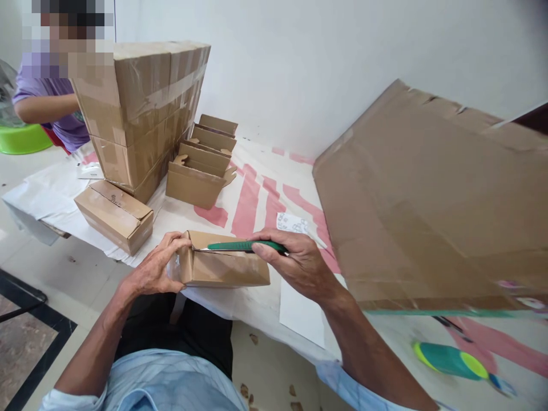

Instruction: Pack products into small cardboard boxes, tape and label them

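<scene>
A brown cardboard box lies lengthwise at the table's front edge, right before me. My left hand grips its left end, thumb low and fingers at the top corner. In my right hand is a green utility knife, held above the box's top. The tip of its blade meets the seam near the left end, close to my left fingers. A second closed cardboard box sits to the left of my left hand.
Taped cartons are stacked at the back left, with open small boxes beside them. A large cardboard sheet or carton stands on the right. A green-and-yellow object lies at lower right. Behind the stack is another person.
</scene>
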A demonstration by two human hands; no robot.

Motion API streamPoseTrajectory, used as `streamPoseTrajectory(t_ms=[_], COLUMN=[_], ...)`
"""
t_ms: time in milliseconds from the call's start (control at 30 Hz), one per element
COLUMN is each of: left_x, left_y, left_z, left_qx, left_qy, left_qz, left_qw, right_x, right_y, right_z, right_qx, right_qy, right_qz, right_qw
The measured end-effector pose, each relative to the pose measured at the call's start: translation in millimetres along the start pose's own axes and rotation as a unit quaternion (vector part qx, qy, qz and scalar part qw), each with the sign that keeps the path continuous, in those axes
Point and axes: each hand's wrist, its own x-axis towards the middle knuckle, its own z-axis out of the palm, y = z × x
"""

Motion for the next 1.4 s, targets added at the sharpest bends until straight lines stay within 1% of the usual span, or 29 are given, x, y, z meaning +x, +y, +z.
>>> streamPoseTrajectory(t_ms=[167, 233, 333, 433, 533, 667, 767, 800, 867, 900, 933, 967, 1000, 1067, 1133, 1167, 1200, 1233, 1267, 1300, 1400], left_x=[0.3, -1.0, -1.6, 2.3, 9.8, 18.2, 18.7, 17.9, 15.8, 14.9, 14.2, 13.8, 13.9, 14.8, 16.2, 16.9, 17.5, 18.3, 19.2, 20.5, 27.2], left_y=[-2.6, -6.0, -14.7, -23.7, -27.1, -27.3, -30.6, -32.6, -37.0, -39.1, -40.9, -42.2, -43.1, -43.7, -43.2, -42.8, -42.4, -42.0, -41.5, -41.0, -38.8], left_z=[-2.5, -4.8, -9.2, -11.2, -9.4, -8.9, -11.1, -11.9, -13.3, -13.8, -14.3, -14.7, -15.2, -17.0, -20.3, -22.4, -24.7, -26.8, -28.6, -29.8, -29.0], left_qx=[0.002, 0.009, 0.015, 0.01, -0.003, -0.021, -0.024, -0.026, -0.032, -0.035, -0.037, -0.038, -0.037, -0.031, -0.026, -0.027, -0.035, -0.051, -0.072, -0.094, -0.126], left_qy=[-0.015, -0.014, 0.002, -0.002, -0.025, -0.031, -0.031, -0.032, -0.036, -0.039, -0.041, -0.043, -0.045, -0.046, -0.049, -0.052, -0.056, -0.058, -0.058, -0.051, 0.008], left_qz=[0.0, -0.003, -0.009, -0.015, -0.012, -0.013, -0.015, -0.017, -0.028, -0.034, -0.04, -0.044, -0.045, -0.043, -0.045, -0.049, -0.056, -0.062, -0.07, -0.082, -0.143], left_qw=[1.0, 1.0, 1.0, 1.0, 1.0, 0.999, 0.999, 0.999, 0.998, 0.998, 0.998, 0.997, 0.997, 0.998, 0.997, 0.997, 0.996, 0.995, 0.993, 0.991, 0.982], right_x=[10.7, 16.9, 20.1, 6.7, -14.8, -38.1, -54.9, -61.7, -77.0, -84.9, -92.4, -99.5, -105.8, -116.6, -124.5, -127.2, -128.9, -129.3, -128.2, -125.6, -108.5], right_y=[-13.4, -14.3, -0.3, 23.2, 40.4, 52.8, 63.1, 67.8, 79.8, 87.1, 95.4, 104.3, 113.7, 131.9, 146.8, 152.2, 155.8, 157.6, 157.4, 155.1, 137.7], right_z=[1.8, -2.6, -24.2, -51.7, -64.5, -64.1, -70.5, -73.5, -74.4, -69.8, -60.5, -46.0, -26.8, 21.3, 69.9, 89.5, 104.1, 113.0, 116.1, 114.2, 90.1], right_qx=[-0.036, -0.059, -0.109, -0.144, -0.167, -0.182, -0.168, -0.158, -0.129, -0.11, -0.092, -0.074, -0.061, -0.059, -0.075, -0.081, -0.083, -0.084, -0.081, -0.074, -0.046], right_qy=[-0.019, -0.039, -0.064, -0.062, -0.037, 0.004, 0.032, 0.052, 0.125, 0.174, 0.225, 0.263, 0.281, 0.286, 0.266, 0.259, 0.247, 0.239, 0.238, 0.244, 0.278], right_qz=[-0.035, -0.057, -0.066, -0.034, -0.013, -0.001, 0.018, 0.031, 0.069, 0.09, 0.11, 0.127, 0.142, 0.181, 0.214, 0.226, 0.228, 0.222, 0.209, 0.191, 0.125], right_qw=[0.999, 0.996, 0.99, 0.987, 0.985, 0.983, 0.985, 0.986, 0.981, 0.974, 0.964, 0.954, 0.947, 0.939, 0.937, 0.936, 0.938, 0.942, 0.945, 0.948, 0.951])
